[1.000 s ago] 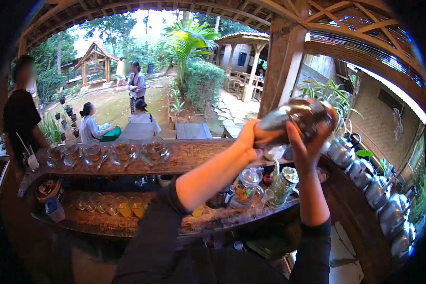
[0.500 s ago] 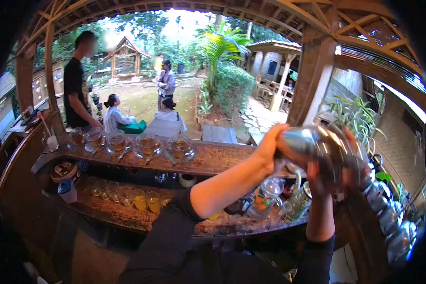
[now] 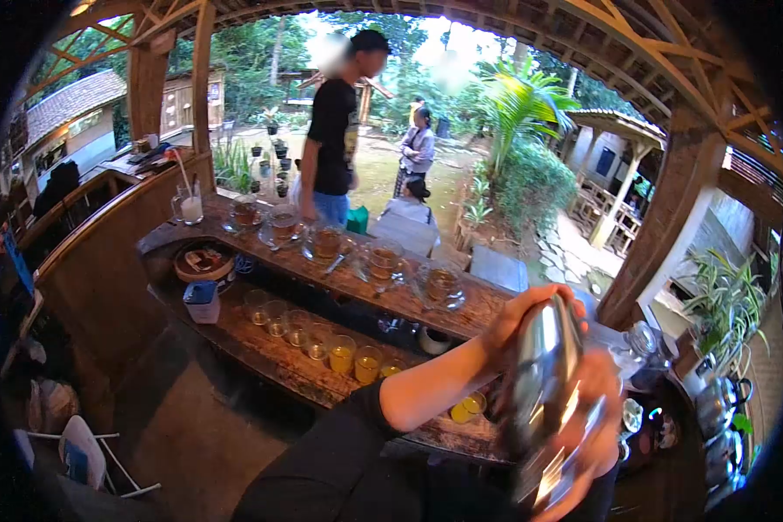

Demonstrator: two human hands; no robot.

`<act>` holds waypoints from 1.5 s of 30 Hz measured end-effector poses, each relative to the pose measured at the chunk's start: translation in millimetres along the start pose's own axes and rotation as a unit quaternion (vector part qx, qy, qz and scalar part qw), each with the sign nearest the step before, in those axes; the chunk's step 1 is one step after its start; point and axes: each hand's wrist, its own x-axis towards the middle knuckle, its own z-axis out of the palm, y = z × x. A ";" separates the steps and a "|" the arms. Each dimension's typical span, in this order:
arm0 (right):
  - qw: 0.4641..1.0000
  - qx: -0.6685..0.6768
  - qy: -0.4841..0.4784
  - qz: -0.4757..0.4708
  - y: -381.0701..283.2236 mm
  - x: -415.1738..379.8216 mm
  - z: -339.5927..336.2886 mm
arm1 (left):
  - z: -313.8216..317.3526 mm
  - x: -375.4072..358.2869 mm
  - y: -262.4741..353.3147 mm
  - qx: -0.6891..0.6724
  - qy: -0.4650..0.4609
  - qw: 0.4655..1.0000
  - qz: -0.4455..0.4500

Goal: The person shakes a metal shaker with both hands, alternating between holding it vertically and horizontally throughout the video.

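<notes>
A shiny metal cocktail shaker [image 3: 538, 370] is held up in front of me, slanted and smeared by motion. My left hand [image 3: 515, 318] wraps its upper end, fingers closed over the top. Lower down, my right hand [image 3: 596, 404] grips the other side, blurred. Behind and below the shaker, glasses of yellow drink [image 3: 367, 364] stand in a row on the lower wooden counter [image 3: 261, 361]. Another yellow glass [image 3: 468, 407] is close to my left forearm. Glass cups of amber drink on saucers [image 3: 328, 242] line the raised ledge.
A glass jar [image 3: 640, 341] stands right of the shaker. Metal kettles [image 3: 718, 409] line the far right. A blue-lidded tub [image 3: 202, 302] and a round wooden box [image 3: 205, 261] sit left. Beyond the ledge walks a person in a black shirt [image 3: 332, 130]; wooden posts frame the view.
My view has swung left. The shaker has gone from nearly level to steeply slanted and lower, still in both hands. The person in the black shirt now appears farther right along the ledge.
</notes>
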 end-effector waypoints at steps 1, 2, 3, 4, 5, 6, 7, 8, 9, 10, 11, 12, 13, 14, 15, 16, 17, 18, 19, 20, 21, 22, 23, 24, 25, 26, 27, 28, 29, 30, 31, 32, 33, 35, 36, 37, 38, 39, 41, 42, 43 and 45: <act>0.941 0.109 0.226 -0.228 15.4 -13.7 59.0 | 0.0 -9.7 5.7 0.023 -0.074 0.994 0.071; 0.939 0.115 0.229 -0.228 17.1 -8.9 72.0 | -0.7 -19.1 18.5 0.042 -0.047 0.995 0.081; 0.959 0.145 0.196 -0.143 17.6 -4.6 82.1 | -5.0 -27.7 31.5 0.059 -0.021 0.994 0.090; 0.970 0.172 0.160 -0.055 16.1 -2.4 89.3 | -31.1 -31.4 39.9 -0.012 -0.007 0.998 0.059; 0.972 0.197 0.120 0.035 12.6 -2.7 94.5 | -82.2 -40.2 46.5 -0.072 0.033 0.997 0.026; 0.965 0.218 0.079 0.125 8.4 -4.1 98.9 | -94.7 -51.4 44.3 -0.066 0.107 0.992 0.032; 0.948 0.237 0.039 0.211 4.6 -5.2 105.1 | -100.2 -61.0 42.5 -0.058 0.178 0.982 0.038; 0.948 0.235 0.041 0.212 0.0 -7.9 112.4 | -91.3 -79.1 48.7 -0.084 0.264 0.960 0.046; 0.957 0.240 0.063 0.147 -3.0 -9.2 120.5 | -89.3 -89.8 51.0 -0.078 0.260 0.961 0.044; 0.963 0.243 0.086 0.076 -4.2 -6.4 127.7 | -89.1 -96.8 53.4 0.151 0.190 0.958 0.154; 0.953 0.281 -0.040 0.110 -20.8 14.4 110.3 | -86.3 -102.9 60.0 0.364 0.107 0.889 0.256; 0.951 0.303 0.007 -0.060 -41.1 36.1 105.7 | -68.6 -110.8 92.4 0.010 0.126 0.990 0.068; 0.920 0.316 0.052 -0.227 -58.9 53.1 105.7 | -53.3 -115.6 100.8 0.029 0.009 0.993 0.112; 0.899 0.310 0.071 -0.301 -67.2 60.6 106.0 | -43.7 -120.5 111.3 0.044 -0.034 0.991 0.126; 0.893 0.304 0.133 -0.304 -71.9 62.3 120.5 | -38.6 -125.8 120.3 0.056 -0.073 0.986 0.137; 0.888 0.428 -0.031 -0.163 -47.0 30.9 159.5 | -51.0 -130.7 129.0 0.045 -0.006 0.987 0.152; 0.827 0.529 -0.191 -0.011 -24.4 2.3 193.0 | -66.1 -138.9 137.8 0.022 0.111 0.985 0.129; 0.906 0.415 -0.085 0.015 -33.0 18.8 187.5 | -102.3 -144.1 135.3 -0.046 0.075 0.989 0.119; 0.957 0.286 0.021 0.038 -44.1 35.7 183.6 | -129.4 -150.2 128.3 -0.113 0.037 0.987 0.111; 0.910 0.364 0.024 0.199 -49.8 33.0 199.7 | -118.3 -159.4 120.1 0.041 0.202 0.973 0.100; 0.830 0.429 0.031 0.355 -53.8 27.4 213.4 | -116.1 -170.0 118.8 -0.042 0.216 0.972 0.089; 0.905 0.359 0.002 0.229 -54.9 36.7 200.0 | -109.2 -173.2 120.8 -0.107 0.160 0.973 0.123; 0.938 0.344 0.037 0.015 -61.7 52.8 197.8 | -94.4 -169.7 126.7 -0.172 0.100 0.968 0.157; 0.850 0.496 -0.165 0.063 -69.0 49.6 197.8 | -78.8 -173.4 141.5 -0.120 0.071 0.983 0.116; 0.908 0.401 -0.037 -0.118 -85.5 74.0 187.1 | -59.7 -177.9 159.3 -0.069 0.044 0.994 0.077; 0.909 0.281 0.089 -0.293 -102.6 99.8 172.6 | -49.1 -179.3 167.4 -0.034 -0.018 0.993 0.109; 0.899 0.329 0.046 -0.284 -106.9 97.7 164.7 | -43.7 -179.5 173.6 0.001 -0.080 0.987 0.142; 0.898 0.366 0.028 -0.244 -101.5 93.9 173.1 | -42.8 -177.1 178.3 -0.004 -0.043 0.987 0.156; 0.892 0.404 0.010 -0.202 -91.3 87.9 187.4 | -45.2 -179.9 182.1 -0.036 0.067 0.987 0.139; 0.871 0.464 -0.159 0.020 -75.2 81.6 196.1 | -86.7 -188.6 178.2 0.136 0.130 0.968 0.165; 0.813 0.505 -0.122 0.263 -76.9 54.7 222.7 | -126.5 -194.0 171.4 0.304 0.186 0.916 0.187; 0.938 0.326 -0.035 0.115 -71.5 63.8 235.0 | -103.8 -183.3 171.3 0.007 0.179 0.970 0.163; 0.858 0.439 0.032 0.264 -73.3 49.6 260.6 | -128.7 -191.6 170.4 -0.030 0.247 0.963 0.102; 0.942 0.310 -0.054 0.115 -77.3 60.4 243.0 | -113.7 -198.5 190.2 -0.028 0.229 0.969 0.088; 0.844 0.467 -0.108 0.240 -91.9 66.2 234.9 | -101.4 -200.0 201.4 -0.032 0.214 0.974 0.074; 0.904 0.414 -0.087 0.058 -101.7 80.6 221.0 | -89.2 -202.1 207.6 -0.041 0.202 0.977 0.060; 0.914 0.337 0.065 -0.215 -115.8 97.7 221.5 | -78.1 -200.0 214.2 -0.022 0.066 0.993 0.091; 0.905 0.301 0.016 -0.301 -116.9 97.1 208.3 | -64.1 -196.2 221.3 -0.001 -0.071 0.990 0.119; 0.899 0.322 0.068 -0.288 -115.0 92.8 215.8 | -47.3 -194.2 229.0 0.041 -0.071 0.987 0.136; 0.896 0.361 0.077 -0.245 -107.1 91.2 229.4 | -56.0 -194.0 232.4 0.041 0.056 0.989 0.129; 0.891 0.400 0.085 -0.198 -99.4 84.7 245.7 | -66.0 -195.7 233.0 0.039 0.184 0.975 0.120; 0.905 0.380 -0.043 0.187 -89.5 59.5 266.3 | -174.1 -213.7 220.8 -0.100 0.091 0.982 0.131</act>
